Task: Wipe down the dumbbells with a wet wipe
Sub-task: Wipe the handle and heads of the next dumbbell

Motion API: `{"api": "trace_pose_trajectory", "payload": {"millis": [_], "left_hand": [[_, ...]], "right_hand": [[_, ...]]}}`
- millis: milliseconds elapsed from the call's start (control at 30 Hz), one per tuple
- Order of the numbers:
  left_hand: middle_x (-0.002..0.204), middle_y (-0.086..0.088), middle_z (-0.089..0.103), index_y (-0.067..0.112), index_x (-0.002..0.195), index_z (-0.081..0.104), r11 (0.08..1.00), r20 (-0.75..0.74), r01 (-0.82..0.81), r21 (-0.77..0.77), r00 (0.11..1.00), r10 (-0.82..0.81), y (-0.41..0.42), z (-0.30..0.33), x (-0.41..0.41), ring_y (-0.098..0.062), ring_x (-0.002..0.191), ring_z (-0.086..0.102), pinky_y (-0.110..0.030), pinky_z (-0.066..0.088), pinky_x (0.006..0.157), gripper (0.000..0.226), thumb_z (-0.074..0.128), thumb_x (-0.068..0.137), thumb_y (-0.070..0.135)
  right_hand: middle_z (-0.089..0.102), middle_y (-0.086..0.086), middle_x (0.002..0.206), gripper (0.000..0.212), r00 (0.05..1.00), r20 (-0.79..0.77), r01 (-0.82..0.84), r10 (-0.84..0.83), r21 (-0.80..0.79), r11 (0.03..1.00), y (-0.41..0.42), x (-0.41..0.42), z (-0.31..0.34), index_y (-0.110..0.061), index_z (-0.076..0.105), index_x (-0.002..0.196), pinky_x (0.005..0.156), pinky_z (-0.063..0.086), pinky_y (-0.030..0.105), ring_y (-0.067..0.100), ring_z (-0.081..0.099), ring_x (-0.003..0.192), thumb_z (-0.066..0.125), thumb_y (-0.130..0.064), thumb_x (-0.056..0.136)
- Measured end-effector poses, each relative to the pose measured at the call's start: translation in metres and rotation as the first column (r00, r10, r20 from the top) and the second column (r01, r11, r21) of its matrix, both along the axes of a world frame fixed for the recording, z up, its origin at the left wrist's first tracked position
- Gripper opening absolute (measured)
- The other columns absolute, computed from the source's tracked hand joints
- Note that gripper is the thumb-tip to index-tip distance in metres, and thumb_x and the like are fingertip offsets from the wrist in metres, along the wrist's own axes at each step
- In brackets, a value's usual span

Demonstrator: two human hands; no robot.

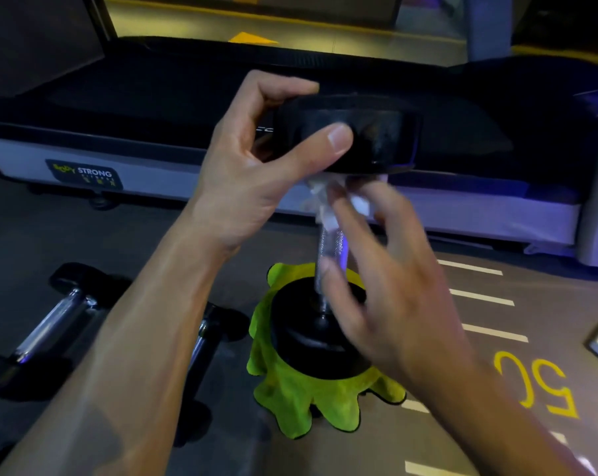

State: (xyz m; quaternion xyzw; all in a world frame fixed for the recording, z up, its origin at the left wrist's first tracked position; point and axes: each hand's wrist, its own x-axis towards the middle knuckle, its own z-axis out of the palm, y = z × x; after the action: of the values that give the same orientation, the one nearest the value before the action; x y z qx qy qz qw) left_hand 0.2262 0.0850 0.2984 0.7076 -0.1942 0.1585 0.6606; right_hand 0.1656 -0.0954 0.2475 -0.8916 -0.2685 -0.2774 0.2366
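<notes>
A black dumbbell (311,333) stands on end on a green cloth (301,403) on the floor, its chrome handle upright. My left hand (253,170) grips the dumbbell's upper head (376,139), thumb in front and fingers over the top. My right hand (387,280), blurred by motion, holds a white wet wipe (325,201) against the top of the handle, just under the upper head.
Two more dumbbells lie on the floor at the left, one (50,324) near the edge and another (205,334) partly behind my left forearm. A treadmill deck (153,97) runs across the back. Painted white lines and a yellow "50" (534,386) mark the floor on the right.
</notes>
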Motion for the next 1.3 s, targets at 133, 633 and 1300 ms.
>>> {"api": "trace_pose_trajectory", "payload": {"millis": [133, 633, 1300], "left_hand": [[0.12, 0.001, 0.062, 0.022, 0.12, 0.058, 1.0, -0.008, -0.023, -0.016, 1.0, 0.023, 0.002, -0.001, 0.001, -0.004, 0.107, 0.063, -0.024, 0.052, 0.09, 0.041, 0.077, 0.087, 0.037], [0.1, 0.017, 0.063, 0.034, 0.107, 0.054, 0.944, 0.0, -0.305, 0.124, 0.952, 0.307, -0.001, 0.004, -0.003, -0.003, 0.091, 0.062, -0.025, 0.052, 0.082, 0.061, 0.085, 0.067, 0.067], [0.096, 0.01, 0.059, 0.023, 0.104, 0.053, 0.96, 0.074, -0.269, 0.083, 0.962, 0.263, 0.021, -0.003, 0.002, -0.004, 0.086, 0.056, -0.029, 0.049, 0.076, 0.054, 0.085, 0.074, 0.054]], "right_hand": [[0.045, 0.015, 0.146, 0.055, 0.999, -0.046, -0.023, 0.025, 0.03, 0.999, 0.004, -0.003, -0.01, -0.001, 0.052, 0.147, 0.115, 0.04, 0.034, 0.03, 0.05, 0.133, 0.061, -0.011, 0.094], [0.058, 0.003, 0.121, 0.044, 0.967, -0.238, -0.098, 0.092, -0.017, 0.995, -0.004, -0.023, -0.007, -0.01, 0.068, 0.125, 0.095, 0.048, 0.038, 0.023, 0.056, 0.111, 0.044, -0.037, 0.099], [0.065, -0.013, 0.1, 0.018, 0.895, -0.38, -0.117, 0.234, 0.307, 0.945, -0.016, -0.013, -0.026, -0.022, 0.082, 0.094, 0.081, 0.043, 0.011, 0.009, 0.064, 0.096, 0.064, -0.025, 0.093]]}}
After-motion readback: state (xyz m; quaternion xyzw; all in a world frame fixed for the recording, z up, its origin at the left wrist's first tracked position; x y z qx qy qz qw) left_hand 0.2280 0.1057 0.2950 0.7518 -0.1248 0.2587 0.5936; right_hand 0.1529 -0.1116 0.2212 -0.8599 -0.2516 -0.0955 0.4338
